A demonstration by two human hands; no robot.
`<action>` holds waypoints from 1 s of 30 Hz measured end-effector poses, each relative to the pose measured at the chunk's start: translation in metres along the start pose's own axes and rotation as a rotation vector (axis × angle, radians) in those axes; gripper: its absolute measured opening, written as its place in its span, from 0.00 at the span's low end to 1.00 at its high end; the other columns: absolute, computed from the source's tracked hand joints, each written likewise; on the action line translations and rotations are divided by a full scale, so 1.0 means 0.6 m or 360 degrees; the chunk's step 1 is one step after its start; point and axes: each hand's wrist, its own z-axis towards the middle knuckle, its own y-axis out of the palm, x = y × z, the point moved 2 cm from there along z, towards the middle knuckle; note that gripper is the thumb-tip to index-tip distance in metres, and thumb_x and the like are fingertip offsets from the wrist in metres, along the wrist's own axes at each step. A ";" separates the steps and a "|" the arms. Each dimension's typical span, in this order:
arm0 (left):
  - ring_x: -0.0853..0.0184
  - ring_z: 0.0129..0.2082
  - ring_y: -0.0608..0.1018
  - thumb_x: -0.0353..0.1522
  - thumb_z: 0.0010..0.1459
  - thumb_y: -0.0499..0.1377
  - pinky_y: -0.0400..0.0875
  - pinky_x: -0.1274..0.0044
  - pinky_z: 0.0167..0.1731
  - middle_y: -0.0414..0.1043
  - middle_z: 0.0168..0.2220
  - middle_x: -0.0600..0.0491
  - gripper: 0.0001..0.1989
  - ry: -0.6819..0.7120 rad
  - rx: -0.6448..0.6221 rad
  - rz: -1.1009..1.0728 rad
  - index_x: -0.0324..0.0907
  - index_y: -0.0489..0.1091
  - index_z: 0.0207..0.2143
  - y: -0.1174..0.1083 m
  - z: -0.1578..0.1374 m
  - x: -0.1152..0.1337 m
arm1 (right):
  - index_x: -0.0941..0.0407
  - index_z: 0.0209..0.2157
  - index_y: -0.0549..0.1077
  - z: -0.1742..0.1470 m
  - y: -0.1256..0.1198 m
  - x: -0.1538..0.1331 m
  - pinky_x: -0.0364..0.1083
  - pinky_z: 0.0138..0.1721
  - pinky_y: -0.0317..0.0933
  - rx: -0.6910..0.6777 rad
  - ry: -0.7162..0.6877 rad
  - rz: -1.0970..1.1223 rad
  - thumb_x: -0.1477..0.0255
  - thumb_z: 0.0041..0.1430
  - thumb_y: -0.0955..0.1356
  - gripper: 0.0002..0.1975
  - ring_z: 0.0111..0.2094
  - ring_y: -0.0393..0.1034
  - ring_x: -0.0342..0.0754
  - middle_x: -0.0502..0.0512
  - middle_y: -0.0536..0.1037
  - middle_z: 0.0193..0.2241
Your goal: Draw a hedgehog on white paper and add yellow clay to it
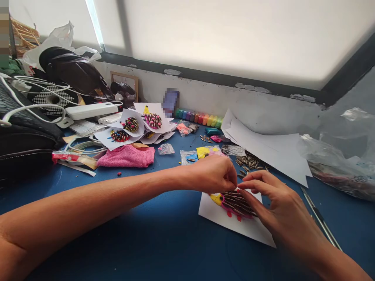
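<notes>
A hedgehog picture (236, 203) lies on a white paper sheet (213, 218), with a yellow clay face, a pink body edge, red feet and striped sunflower seeds as spines. My left hand (215, 173) reaches across from the left, its fingers closed in a pinch at the hedgehog's upper edge. Whatever they hold is hidden. From the right, my right hand (274, 199) bends over the seeds, thumb and index fingertips pinched close to the left fingertips. A tiny red bit shows at those tips, too small to make out. Loose sunflower seeds (251, 162) lie just behind my hands.
Behind are clay packets (205, 151), a row of coloured clay pots (202, 118) and white sheets (263, 146). Finished hedgehog pictures (131, 125), a pink towel (125, 156) and a black bag (26, 144) stand left. A pen (318, 214) and plastic bag (342, 168) lie right.
</notes>
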 end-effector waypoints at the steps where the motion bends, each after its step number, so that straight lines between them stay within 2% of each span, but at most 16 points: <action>1: 0.72 0.27 0.76 0.26 0.54 0.57 0.64 0.83 0.24 0.79 0.28 0.53 0.11 0.0000 0.0002 0.0002 0.38 0.80 0.35 0.000 0.000 0.001 | 0.51 0.33 0.79 0.000 0.000 0.000 0.46 0.31 0.67 -0.0005 0.0005 0.0008 0.64 0.63 0.66 0.10 0.32 0.74 0.46 0.54 0.77 0.38; 4: 0.72 0.27 0.76 0.26 0.55 0.58 0.64 0.83 0.25 0.78 0.29 0.53 0.10 0.0011 0.0020 -0.0011 0.37 0.80 0.35 -0.002 0.000 0.002 | 0.51 0.32 0.77 -0.001 0.002 0.001 0.46 0.32 0.66 -0.0008 0.0046 0.0035 0.64 0.62 0.67 0.09 0.33 0.73 0.46 0.54 0.76 0.38; 6: 0.72 0.26 0.75 0.27 0.55 0.59 0.65 0.82 0.25 0.78 0.29 0.52 0.11 0.0002 0.0053 -0.0022 0.37 0.79 0.38 -0.003 0.000 0.001 | 0.51 0.31 0.76 -0.001 0.004 0.002 0.46 0.34 0.66 -0.0018 0.0087 0.0062 0.64 0.62 0.67 0.10 0.34 0.73 0.46 0.54 0.76 0.38; 10: 0.73 0.25 0.73 0.31 0.52 0.64 0.63 0.80 0.23 0.77 0.33 0.52 0.18 0.0018 0.0035 0.0008 0.37 0.78 0.47 -0.001 0.001 0.000 | 0.51 0.29 0.76 0.001 0.003 0.001 0.47 0.35 0.65 0.0002 0.0169 0.0165 0.60 0.61 0.67 0.12 0.36 0.73 0.48 0.53 0.76 0.37; 16: 0.73 0.26 0.73 0.33 0.57 0.63 0.62 0.81 0.24 0.75 0.27 0.53 0.09 -0.0024 0.0014 -0.0190 0.36 0.80 0.36 0.002 0.003 0.000 | 0.51 0.26 0.75 0.003 -0.009 -0.005 0.47 0.34 0.65 0.0034 0.0227 0.0323 0.55 0.60 0.67 0.16 0.34 0.73 0.48 0.53 0.77 0.35; 19: 0.74 0.24 0.72 0.30 0.58 0.61 0.62 0.82 0.24 0.76 0.27 0.53 0.07 -0.0058 0.0017 -0.0392 0.36 0.79 0.35 -0.003 0.002 -0.001 | 0.51 0.30 0.76 0.009 -0.019 -0.005 0.46 0.31 0.66 0.0038 0.0335 0.0345 0.55 0.59 0.68 0.15 0.29 0.73 0.47 0.53 0.79 0.31; 22: 0.77 0.18 0.63 0.37 0.61 0.61 0.58 0.81 0.19 0.74 0.26 0.55 0.12 -0.0064 -0.0123 -0.0718 0.38 0.79 0.37 -0.006 -0.002 -0.001 | 0.51 0.34 0.77 0.013 -0.027 -0.006 0.46 0.30 0.68 0.0105 0.0428 0.0387 0.52 0.57 0.68 0.17 0.30 0.75 0.49 0.53 0.80 0.30; 25: 0.77 0.16 0.59 0.43 0.61 0.61 0.54 0.81 0.17 0.66 0.19 0.59 0.16 -0.0055 -0.0293 -0.0977 0.39 0.79 0.39 -0.005 -0.006 0.004 | 0.51 0.41 0.77 0.012 -0.026 -0.005 0.46 0.34 0.72 0.0018 0.0559 0.0556 0.49 0.55 0.69 0.22 0.37 0.78 0.52 0.55 0.82 0.36; 28: 0.76 0.14 0.59 0.40 0.63 0.60 0.51 0.80 0.16 0.57 0.14 0.61 0.15 -0.0072 -0.0395 -0.1189 0.39 0.78 0.44 -0.006 -0.007 0.010 | 0.50 0.48 0.76 0.009 -0.020 -0.002 0.48 0.41 0.72 -0.0173 0.0638 0.0728 0.49 0.55 0.69 0.25 0.43 0.78 0.54 0.56 0.82 0.44; 30: 0.76 0.14 0.57 0.40 0.65 0.56 0.49 0.80 0.15 0.56 0.15 0.61 0.16 -0.0120 -0.0450 -0.1275 0.40 0.76 0.48 -0.009 -0.008 0.014 | 0.50 0.49 0.75 0.009 -0.019 -0.002 0.50 0.44 0.71 -0.0197 0.0602 0.0731 0.49 0.55 0.69 0.26 0.46 0.77 0.55 0.57 0.81 0.47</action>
